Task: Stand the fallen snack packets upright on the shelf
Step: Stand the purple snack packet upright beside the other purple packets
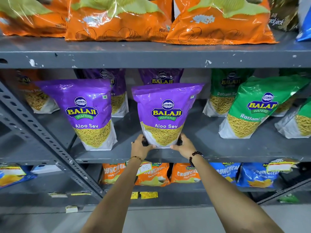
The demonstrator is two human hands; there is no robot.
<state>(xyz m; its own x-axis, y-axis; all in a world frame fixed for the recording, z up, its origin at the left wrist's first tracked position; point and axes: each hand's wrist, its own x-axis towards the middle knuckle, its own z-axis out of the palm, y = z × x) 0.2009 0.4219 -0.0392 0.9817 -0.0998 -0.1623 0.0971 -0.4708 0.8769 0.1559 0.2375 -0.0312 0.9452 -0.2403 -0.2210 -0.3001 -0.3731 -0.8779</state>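
Note:
A purple Aloo Sev packet (165,113) stands upright at the middle of the grey middle shelf (210,143). My left hand (140,146) grips its lower left corner and my right hand (182,144) grips its lower right corner. A second purple Aloo Sev packet (84,111) stands upright to the left, apart from my hands. Two more purple packets (160,77) stand behind, partly hidden. To the right, a green Ratlami Sev packet (257,108) leans tilted, with other green packets (223,91) behind and beside it.
Orange chip bags (117,22) fill the top shelf. Orange and blue Crunchem bags (186,173) sit on the lower shelf. A slanted perforated metal brace (42,132) crosses the left side. Price tags (144,167) hang on the shelf edges.

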